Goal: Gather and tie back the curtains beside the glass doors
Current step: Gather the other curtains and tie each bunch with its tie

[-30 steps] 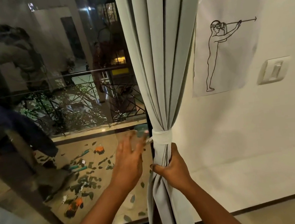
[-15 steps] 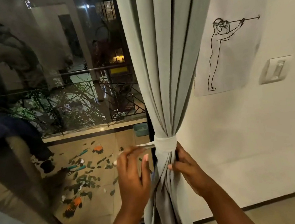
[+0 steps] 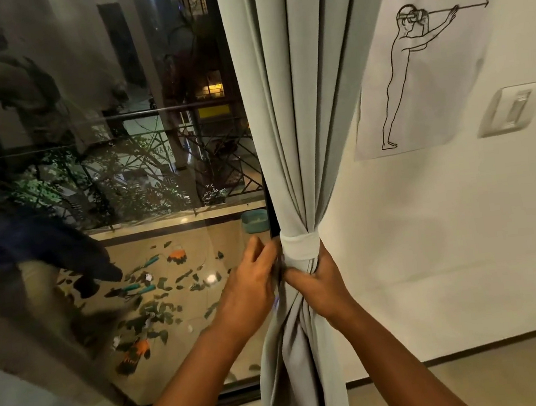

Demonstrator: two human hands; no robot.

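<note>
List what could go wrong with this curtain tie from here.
1. The tie band sits just above the right hand gripping the curtain; letting go early might let it slide or loosen.
2. The left hand works at the band's glass-side edge, where its fastening is hidden, so the end may not be secured.

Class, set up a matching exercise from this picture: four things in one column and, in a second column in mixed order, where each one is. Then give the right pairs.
Things
1. tie-back band
2. line drawing
3. wall switch
4. teal tub

Places
A. outside on the balcony floor, seen through the glass door
B. wrapped round the gathered curtain, just above the right hand
C. on the wall, at the far right
D. on a sheet on the wall, between curtain and switch

Pairs: 1-B, 2-D, 3-C, 4-A
</note>
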